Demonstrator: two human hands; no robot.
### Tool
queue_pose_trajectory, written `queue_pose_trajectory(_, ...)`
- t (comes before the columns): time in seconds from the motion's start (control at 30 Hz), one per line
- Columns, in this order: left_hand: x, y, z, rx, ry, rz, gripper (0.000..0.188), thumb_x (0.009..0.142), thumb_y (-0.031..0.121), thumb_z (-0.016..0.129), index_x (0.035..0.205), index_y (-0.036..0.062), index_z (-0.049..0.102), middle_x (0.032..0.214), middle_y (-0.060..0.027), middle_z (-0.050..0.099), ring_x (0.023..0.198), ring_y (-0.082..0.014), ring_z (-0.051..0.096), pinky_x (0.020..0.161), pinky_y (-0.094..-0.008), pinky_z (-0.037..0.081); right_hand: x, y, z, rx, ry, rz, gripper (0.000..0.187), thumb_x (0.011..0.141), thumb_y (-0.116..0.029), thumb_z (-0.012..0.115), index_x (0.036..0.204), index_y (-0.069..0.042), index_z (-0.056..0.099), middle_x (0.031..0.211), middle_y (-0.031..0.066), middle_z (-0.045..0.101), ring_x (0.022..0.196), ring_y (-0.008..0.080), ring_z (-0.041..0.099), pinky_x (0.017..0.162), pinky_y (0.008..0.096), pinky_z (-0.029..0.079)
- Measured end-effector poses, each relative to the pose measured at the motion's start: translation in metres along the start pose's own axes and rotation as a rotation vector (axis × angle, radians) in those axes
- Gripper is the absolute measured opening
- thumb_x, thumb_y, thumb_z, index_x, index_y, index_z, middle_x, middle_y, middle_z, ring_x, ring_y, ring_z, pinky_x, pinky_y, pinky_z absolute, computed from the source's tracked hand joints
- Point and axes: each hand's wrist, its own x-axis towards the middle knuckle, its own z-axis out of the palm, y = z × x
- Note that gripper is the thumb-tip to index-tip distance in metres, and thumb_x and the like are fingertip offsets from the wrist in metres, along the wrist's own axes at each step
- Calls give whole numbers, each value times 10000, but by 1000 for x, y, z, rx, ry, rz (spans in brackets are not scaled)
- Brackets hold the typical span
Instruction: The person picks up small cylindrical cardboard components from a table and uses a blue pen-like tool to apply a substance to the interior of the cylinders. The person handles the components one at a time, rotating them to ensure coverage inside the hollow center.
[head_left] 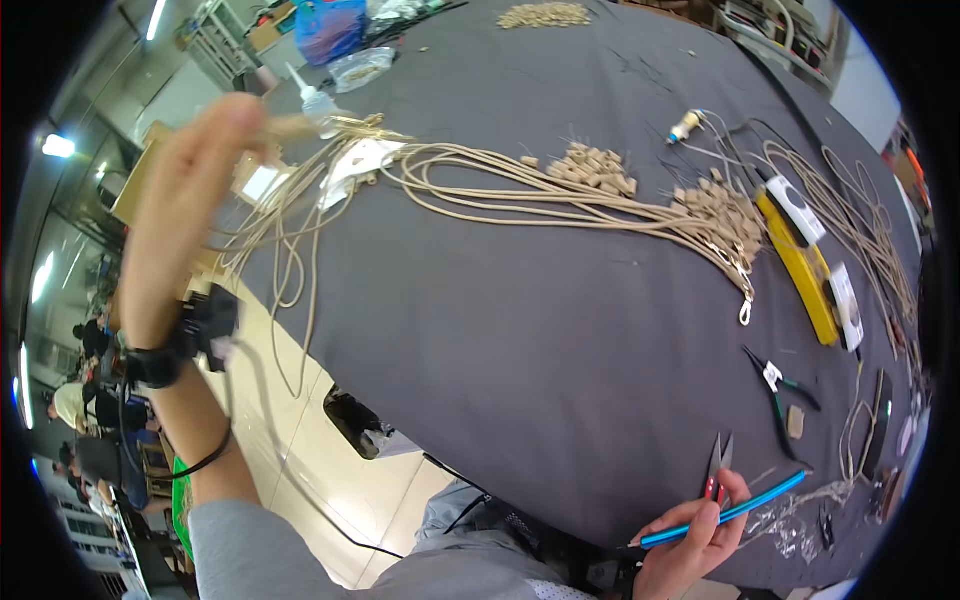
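A: What is found at the far left?

B: The left hand (190,165) is raised near the beige cords (655,215); it is blurred, so whether its fingers are closed on anything cannot be told.

A: And the cords themselves?

B: They are laid in long loops across the dark grey cloth (500,340), from a white wrap (358,165) at the left to metal clasps (745,310) at the right. They should be light and limp — easily tangled — and are best taken where they are gathered, at the wrap or just behind the clasps.

A: Further right?

B: At the lower edge, a slim blue stick (725,510) is held by the right hand (690,540), fingers closed around it, with red-handled snips (715,470) kept in the same hand, blades pointing away.

A: How would those handle?

B: Both are judged light and stiff. The stick looks smooth and might slip, so its middle should be pinched; the snips should be held by the handles — never by the blades.
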Motion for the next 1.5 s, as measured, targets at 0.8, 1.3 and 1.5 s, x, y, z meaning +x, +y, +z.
queue_pose_trajectory(0.8,167,-217,132,509,50,21,331,817,309,405,913,37,567,838,-112,566,746,-189,521,684,-284,411,-4,10,27,93,121,-77,313,844,-206,436,1028,41,381,417,71,443,266,117,375,272,198,332)
queue_pose_trajectory(1.3,49,55,241,-48,-627,592,260,792,296,508,926,73,497,921,-94,457,774,-201,503,693,-301,406,-6,6,7,125,11,-26,209,824,-169,453,931,10,433,443,44,520,402,63,438,818,228,315)
queue_pose_trajectory(1.5,49,84,267,-12,-573,620,209,793,270,503,840,67,482,881,-108,478,833,-260,485,713,-340,401,-7,8,4,124,40,-27,203,831,-185,446,914,-1,433,434,46,518,409,67,445,892,263,268)
